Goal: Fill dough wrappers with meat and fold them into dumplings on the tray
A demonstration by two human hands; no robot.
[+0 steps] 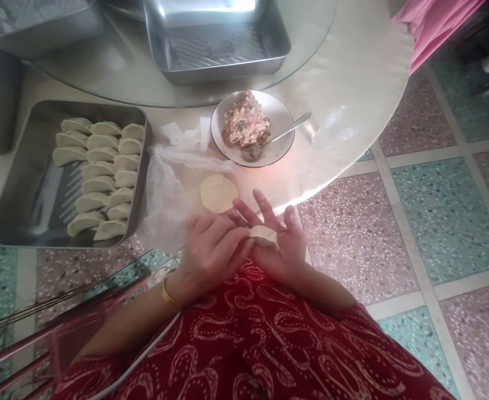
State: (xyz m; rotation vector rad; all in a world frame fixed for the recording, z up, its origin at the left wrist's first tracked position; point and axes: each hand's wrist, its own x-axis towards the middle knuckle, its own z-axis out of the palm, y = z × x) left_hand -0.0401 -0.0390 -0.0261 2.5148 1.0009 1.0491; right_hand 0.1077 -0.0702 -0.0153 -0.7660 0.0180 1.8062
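A pale, folded dumpling (264,236) lies across the upturned palm of my right hand (289,244), which holds it with fingers partly spread. My left hand (213,244) is closed, its thumb and fingers pinching the dumpling's left end. Just beyond the hands, a round dough wrapper (218,193) rests on a clear plastic bag (167,194). Behind that stands a white bowl (284,107) of minced filling (247,122), with a spoon (288,129) leaning on its rim. To the left, a metal tray (38,178) contains several folded dumplings (103,169) in rows.
A glass turntable (311,33) on the table (361,72) carries a deep metal pan (223,69). More metal pans (40,36) stand at the upper left. The table's curved edge runs down the right, above a tiled floor (444,205). A red chair frame (61,322) is at lower left.
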